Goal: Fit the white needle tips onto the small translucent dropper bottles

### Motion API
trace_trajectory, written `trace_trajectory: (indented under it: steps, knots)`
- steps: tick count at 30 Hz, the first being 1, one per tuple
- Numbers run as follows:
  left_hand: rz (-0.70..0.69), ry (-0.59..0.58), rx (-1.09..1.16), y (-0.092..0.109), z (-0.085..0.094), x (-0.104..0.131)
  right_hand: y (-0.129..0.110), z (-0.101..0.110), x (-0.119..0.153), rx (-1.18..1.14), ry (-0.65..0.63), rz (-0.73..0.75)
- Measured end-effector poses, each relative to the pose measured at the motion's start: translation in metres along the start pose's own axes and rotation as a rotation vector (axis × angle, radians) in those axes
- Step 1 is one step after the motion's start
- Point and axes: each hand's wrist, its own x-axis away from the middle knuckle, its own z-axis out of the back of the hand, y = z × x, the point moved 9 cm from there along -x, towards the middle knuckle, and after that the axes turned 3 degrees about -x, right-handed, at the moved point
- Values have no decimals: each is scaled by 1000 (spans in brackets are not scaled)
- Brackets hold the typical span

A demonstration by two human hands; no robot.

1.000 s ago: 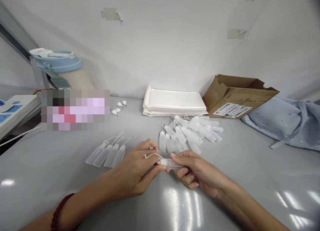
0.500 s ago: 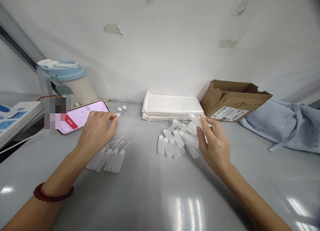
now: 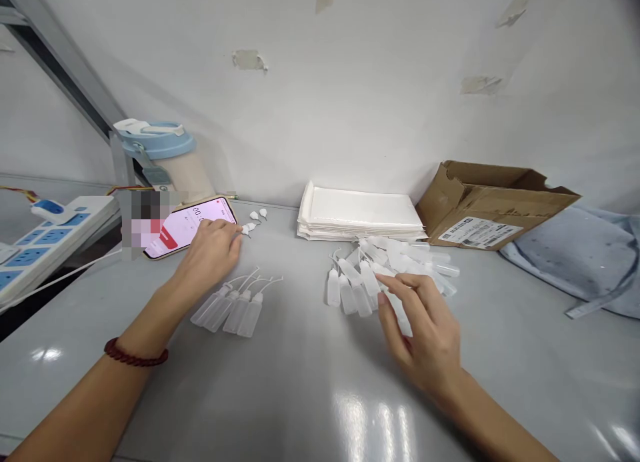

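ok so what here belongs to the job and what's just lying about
Likely job:
small white tips by left hand
pile of translucent bottles by right hand
row of tube-tipped bottles

Likely lying about:
smartphone
lidded tumbler
power strip
cardboard box
bluish cloth
flat white packets (unsure)

At my eleven o'clock, a phone is displaying "00:"; at one, a carton label is bearing illegible print.

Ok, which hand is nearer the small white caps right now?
Left. The left hand is right at the small white caps; the right hand is well to their right and closer to the camera, by the pile of bottles.
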Motion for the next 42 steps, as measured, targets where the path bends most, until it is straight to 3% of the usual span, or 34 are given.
trace_trajectory:
  steps: [6,14,21,28,35,42]
  knots:
    - [-99,3,21,7,-12,0,-12,-10,3,-118,-78,-7]
    - [-88,-55,-10,1,-22,0,-36,-30,16,-254,-213,41]
    - [-38,-122,-32,2,-14,3,-38,-34,18,-279,-245,20]
    - [30,-88,-59,-1,-3,5,-43,-45,19,-326,-283,12]
    - [-38,-121,-17,4,-16,0,-65,-75,18,-372,-465,42]
    - [36,-107,10,1,-6,2,-86,-119,-10,-325,-682,-64]
